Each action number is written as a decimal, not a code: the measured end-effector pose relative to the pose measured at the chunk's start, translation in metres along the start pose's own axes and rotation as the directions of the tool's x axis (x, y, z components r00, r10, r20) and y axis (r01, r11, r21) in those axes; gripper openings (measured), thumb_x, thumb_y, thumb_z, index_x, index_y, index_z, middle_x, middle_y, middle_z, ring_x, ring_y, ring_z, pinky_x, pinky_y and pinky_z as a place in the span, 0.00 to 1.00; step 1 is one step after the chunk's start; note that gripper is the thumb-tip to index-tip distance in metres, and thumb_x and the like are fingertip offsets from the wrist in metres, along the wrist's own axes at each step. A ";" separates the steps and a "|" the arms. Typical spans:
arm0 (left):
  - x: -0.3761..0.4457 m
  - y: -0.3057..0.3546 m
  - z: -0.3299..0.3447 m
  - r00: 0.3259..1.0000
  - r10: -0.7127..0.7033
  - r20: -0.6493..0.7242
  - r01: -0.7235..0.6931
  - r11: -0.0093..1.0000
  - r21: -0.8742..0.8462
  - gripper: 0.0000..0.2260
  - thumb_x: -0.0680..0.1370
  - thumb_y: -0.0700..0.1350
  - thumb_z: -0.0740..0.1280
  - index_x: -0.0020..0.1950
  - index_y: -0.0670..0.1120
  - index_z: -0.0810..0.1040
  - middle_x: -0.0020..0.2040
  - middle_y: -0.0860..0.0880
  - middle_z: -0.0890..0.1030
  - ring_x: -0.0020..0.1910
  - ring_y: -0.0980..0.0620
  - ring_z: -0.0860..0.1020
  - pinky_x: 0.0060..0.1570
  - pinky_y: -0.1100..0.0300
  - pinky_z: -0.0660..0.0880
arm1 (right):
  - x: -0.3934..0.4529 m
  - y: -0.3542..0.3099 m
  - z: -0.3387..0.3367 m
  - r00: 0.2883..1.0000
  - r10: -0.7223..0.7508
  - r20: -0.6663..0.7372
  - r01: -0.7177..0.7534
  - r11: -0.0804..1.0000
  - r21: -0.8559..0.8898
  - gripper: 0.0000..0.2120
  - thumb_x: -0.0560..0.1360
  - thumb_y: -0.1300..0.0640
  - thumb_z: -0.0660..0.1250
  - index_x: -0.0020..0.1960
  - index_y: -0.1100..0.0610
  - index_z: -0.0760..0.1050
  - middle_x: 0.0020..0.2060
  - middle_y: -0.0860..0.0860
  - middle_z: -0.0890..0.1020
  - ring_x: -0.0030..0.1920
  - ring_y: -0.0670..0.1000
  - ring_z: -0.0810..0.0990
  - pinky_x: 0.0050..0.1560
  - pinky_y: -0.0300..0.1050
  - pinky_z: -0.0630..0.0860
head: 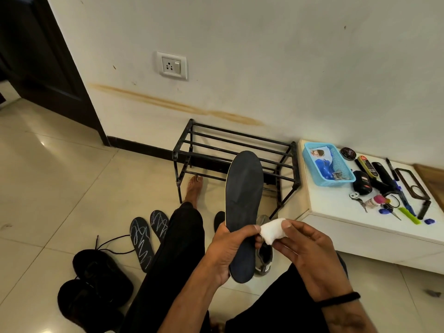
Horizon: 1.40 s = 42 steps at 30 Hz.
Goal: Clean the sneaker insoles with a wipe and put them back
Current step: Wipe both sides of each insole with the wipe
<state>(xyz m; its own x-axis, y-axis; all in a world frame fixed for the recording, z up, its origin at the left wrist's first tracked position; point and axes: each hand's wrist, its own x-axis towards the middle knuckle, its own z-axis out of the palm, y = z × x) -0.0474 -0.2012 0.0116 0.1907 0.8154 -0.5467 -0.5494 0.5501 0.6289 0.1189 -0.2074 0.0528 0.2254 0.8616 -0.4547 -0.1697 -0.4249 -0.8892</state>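
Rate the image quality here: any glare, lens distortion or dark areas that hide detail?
Head view: wide-angle bending bows the door frame and wall edges; window glare shines on the floor tiles; the black sneakers at lower left sink into shadow, little detail. The insole in the left hand and the wipe pinched by the right hand are evenly lit and sharp.

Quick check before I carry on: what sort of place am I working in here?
Most likely a home entryway or hallway: a black metal shoe rack stands against the wall, black shoes lie on the tiled floor, and shoe-care items sit on a low white cabinet.
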 end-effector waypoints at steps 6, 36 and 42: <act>-0.001 -0.001 0.004 1.000 0.002 -0.003 -0.001 0.998 0.065 0.12 0.75 0.38 0.76 0.56 0.36 0.82 0.38 0.40 0.82 0.33 0.49 0.80 0.37 0.59 0.81 | 0.002 -0.002 0.005 0.988 0.151 0.025 -0.152 0.962 0.228 0.14 0.76 0.58 0.70 0.60 0.61 0.79 0.54 0.59 0.85 0.53 0.61 0.85 0.47 0.53 0.84; 0.012 -0.005 -0.008 0.991 -0.048 0.123 0.068 0.984 -0.163 0.29 0.82 0.67 0.54 0.67 0.48 0.82 0.59 0.41 0.85 0.55 0.44 0.85 0.55 0.50 0.81 | 0.044 -0.014 0.058 0.609 -0.558 0.564 0.696 0.035 -0.717 0.10 0.77 0.67 0.68 0.53 0.58 0.85 0.50 0.54 0.83 0.49 0.53 0.82 0.52 0.45 0.80; 0.020 -0.006 -0.016 0.990 -0.045 0.133 0.081 0.956 -0.280 0.37 0.82 0.69 0.51 0.70 0.42 0.79 0.67 0.40 0.81 0.68 0.44 0.79 0.75 0.45 0.68 | -0.015 0.027 0.039 0.694 -0.491 0.526 0.670 0.174 -0.722 0.13 0.73 0.67 0.74 0.52 0.51 0.85 0.48 0.43 0.81 0.45 0.39 0.79 0.47 0.27 0.75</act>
<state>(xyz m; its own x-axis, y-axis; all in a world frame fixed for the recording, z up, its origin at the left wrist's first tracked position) -0.0536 -0.1912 -0.0119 0.3218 0.8065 -0.4960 -0.7381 0.5418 0.4021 0.0734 -0.2212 0.0377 -0.2651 0.9528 0.1478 0.8138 0.3033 -0.4957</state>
